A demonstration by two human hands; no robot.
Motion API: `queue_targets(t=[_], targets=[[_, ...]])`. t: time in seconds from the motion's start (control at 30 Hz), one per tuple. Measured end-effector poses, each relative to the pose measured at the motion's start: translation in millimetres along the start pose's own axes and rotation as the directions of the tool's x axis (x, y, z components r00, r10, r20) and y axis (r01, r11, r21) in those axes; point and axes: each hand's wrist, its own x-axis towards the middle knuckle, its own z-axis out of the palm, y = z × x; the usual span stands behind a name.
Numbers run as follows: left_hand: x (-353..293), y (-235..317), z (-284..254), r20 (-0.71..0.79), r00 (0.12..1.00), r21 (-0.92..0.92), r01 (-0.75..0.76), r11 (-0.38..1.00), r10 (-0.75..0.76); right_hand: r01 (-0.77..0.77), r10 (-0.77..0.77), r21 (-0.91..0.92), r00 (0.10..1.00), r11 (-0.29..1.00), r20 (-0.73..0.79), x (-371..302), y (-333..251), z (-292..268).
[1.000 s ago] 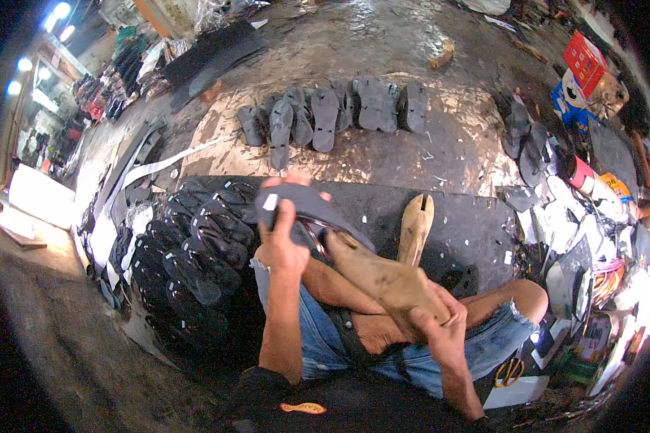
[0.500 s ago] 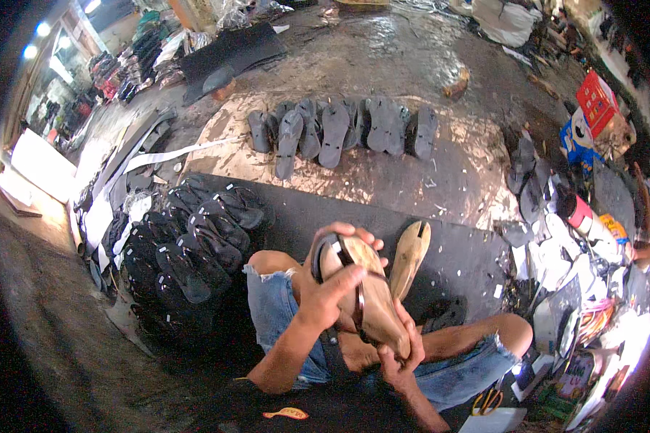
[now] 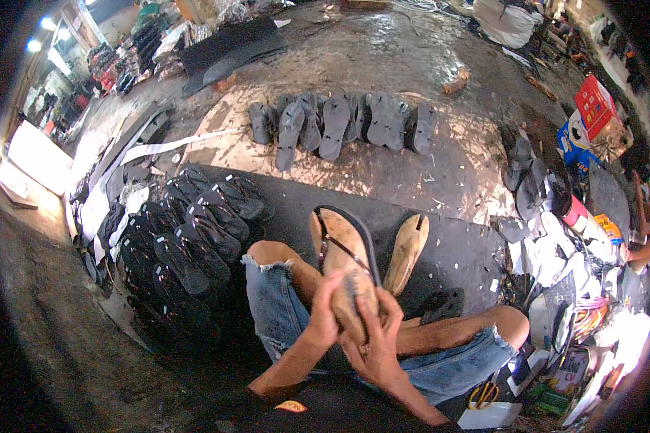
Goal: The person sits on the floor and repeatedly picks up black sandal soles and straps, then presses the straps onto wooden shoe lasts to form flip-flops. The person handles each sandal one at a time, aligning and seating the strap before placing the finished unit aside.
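Observation:
A wooden shoe last stands tilted above my lap, its forked toe end pointing away from me. A dark sandal sole lies behind it, its edge showing along the right side. A thin brown strap crosses the last's upper face. My left hand is closed round the lower left side of the last. On the lower right, my right hand grips the heel end, fingers over the wood. A second wooden last lies on the black mat just beyond, to the right.
Several strapped black sandals are grouped at the left. A row of dark soles stands farther off on a worn board. At right are scraps, a red box and yellow-handled scissors. A dark sole lies by my right knee.
The last has turned and its toe end now points away from me. My left hand has moved from its far end down to the lower left side; my right hand stays at the heel.

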Motion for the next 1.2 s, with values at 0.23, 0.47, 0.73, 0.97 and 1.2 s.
queue_targets(t=[0.23, 0.47, 0.73, 0.97, 1.2], targets=[[-14, -8, -51, 0.309, 0.947, -0.277, 0.0, 0.961, 0.089, -0.324, 0.31, 0.372, 0.946, 0.87, 0.097, 10, 6, -40], [-26, -1, -56, 0.554, 0.832, -0.363, 0.226, 0.904, 0.015, -0.59, 0.406, 0.628, 0.807, 0.508, 0.429, -23, 9, -37], [-53, 25, -32, 0.401, 0.916, 0.241, -0.124, 0.963, 0.018, -0.801, 0.534, 0.536, 0.34, -0.267, 0.774, -39, 43, -10], [-18, 20, 43, 0.247, 0.945, 0.467, -0.311, 0.828, 0.215, -0.419, 0.583, 0.886, 0.777, 0.199, 0.237, -13, 37, -6], [-40, 60, 50, 0.232, 0.972, 0.86, -0.185, 0.476, -0.04, -0.335, 0.282, 0.788, 0.936, 0.517, 0.212, -3, 29, -45]])
